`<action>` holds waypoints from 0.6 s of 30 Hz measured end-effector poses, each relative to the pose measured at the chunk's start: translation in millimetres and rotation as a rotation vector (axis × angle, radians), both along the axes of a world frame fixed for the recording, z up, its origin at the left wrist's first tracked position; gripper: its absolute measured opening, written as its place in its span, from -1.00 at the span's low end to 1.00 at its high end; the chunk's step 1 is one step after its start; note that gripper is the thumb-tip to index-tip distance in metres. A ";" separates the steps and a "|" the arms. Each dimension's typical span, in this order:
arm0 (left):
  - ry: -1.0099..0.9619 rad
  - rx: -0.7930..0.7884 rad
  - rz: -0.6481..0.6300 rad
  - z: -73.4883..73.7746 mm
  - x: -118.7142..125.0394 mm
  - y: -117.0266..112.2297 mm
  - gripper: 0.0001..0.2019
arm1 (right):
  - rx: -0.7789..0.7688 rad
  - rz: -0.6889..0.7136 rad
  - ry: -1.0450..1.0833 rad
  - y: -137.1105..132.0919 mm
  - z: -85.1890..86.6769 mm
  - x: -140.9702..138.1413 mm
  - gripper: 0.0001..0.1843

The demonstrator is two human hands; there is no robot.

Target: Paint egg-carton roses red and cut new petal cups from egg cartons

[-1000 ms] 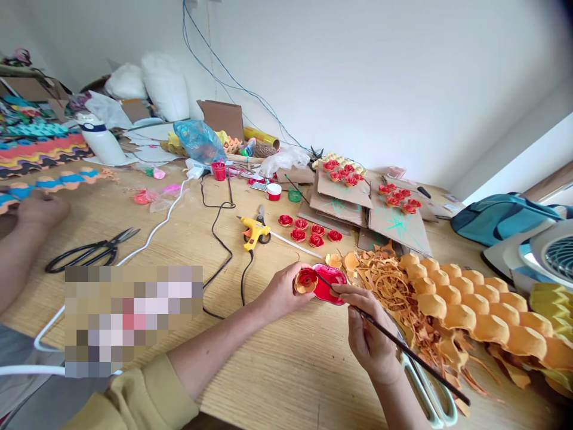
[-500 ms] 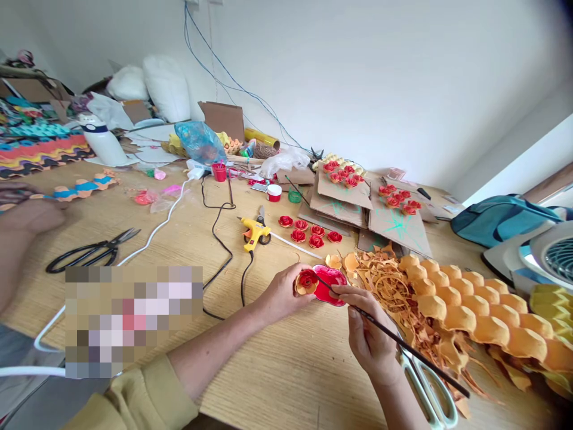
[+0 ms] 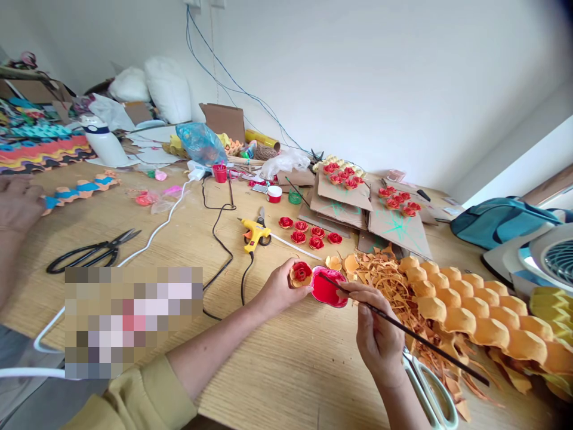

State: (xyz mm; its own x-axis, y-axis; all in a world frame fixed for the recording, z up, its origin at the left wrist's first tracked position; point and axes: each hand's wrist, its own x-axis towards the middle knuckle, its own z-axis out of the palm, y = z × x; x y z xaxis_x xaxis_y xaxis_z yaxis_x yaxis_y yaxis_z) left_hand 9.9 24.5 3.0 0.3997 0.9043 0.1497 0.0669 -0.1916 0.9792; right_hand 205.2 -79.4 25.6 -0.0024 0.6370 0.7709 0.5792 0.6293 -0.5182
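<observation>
Between the fingers of my left hand (image 3: 280, 291) is a paper flower (image 3: 301, 273), red at its centre with orange outer petals. My right hand (image 3: 379, 328) grips a long dark paintbrush (image 3: 416, 340), whose tip reaches over a shallow dish of red paint (image 3: 329, 292). Whether the tip touches the paint I cannot tell. The dish sits just right of the flower. Behind it lie loose orange petal cups (image 3: 333, 263) and several finished red flowers (image 3: 316, 232).
A yellow glue gun (image 3: 255, 233) lies ahead with its cord. Pale-handled scissors (image 3: 430, 391), orange scraps (image 3: 389, 286) and an egg tray (image 3: 470, 304) are at right. Black scissors (image 3: 94, 254) lie left, near another person's hand (image 3: 20, 203). Cardboard sheets (image 3: 340, 206) bear more flowers.
The brush tip has moved off the flower to over the red paint, my right hand shifting right. My left hand has drawn the flower slightly left and up. The other person's hand has shifted.
</observation>
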 end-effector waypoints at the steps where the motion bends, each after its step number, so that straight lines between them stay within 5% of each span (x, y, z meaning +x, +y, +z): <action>1: -0.029 -0.040 -0.007 0.6 -0.3 0.9 -0.59 | -0.012 -0.008 0.002 0.8 0.7 0.4 -0.73; 6: -0.159 -0.145 -0.039 4.3 -0.2 2.4 -0.53 | -0.077 -0.092 -0.052 3.5 -0.7 4.2 -0.79; 18: -0.081 0.010 -0.043 0.7 0.2 3.8 -0.60 | -0.198 -0.185 -0.136 7.1 -7.5 6.7 -0.91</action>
